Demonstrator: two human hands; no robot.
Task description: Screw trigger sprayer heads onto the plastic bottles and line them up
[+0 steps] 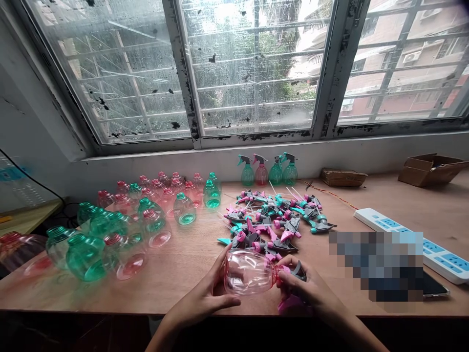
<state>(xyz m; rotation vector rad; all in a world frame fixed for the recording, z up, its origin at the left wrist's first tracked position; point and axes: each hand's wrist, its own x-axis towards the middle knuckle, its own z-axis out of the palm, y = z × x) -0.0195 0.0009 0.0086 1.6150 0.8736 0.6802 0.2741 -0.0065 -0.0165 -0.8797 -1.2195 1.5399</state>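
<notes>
A clear pink spray bottle lies sideways between my hands, above the table's front edge. My left hand is wrapped round its base end. At the neck, my right hand grips a pink and grey trigger sprayer head, which meets the bottle's mouth. Whether it is fully screwed on I cannot tell. Just beyond the bottle lies a heap of loose trigger sprayer heads in pink, teal and grey, some with thin white tubes.
Open-necked green bottles and pink bottles crowd the table's left side. Several bottles with spray heads stand by the wall. To the right are a white power strip, a dark phone-like device and cardboard boxes.
</notes>
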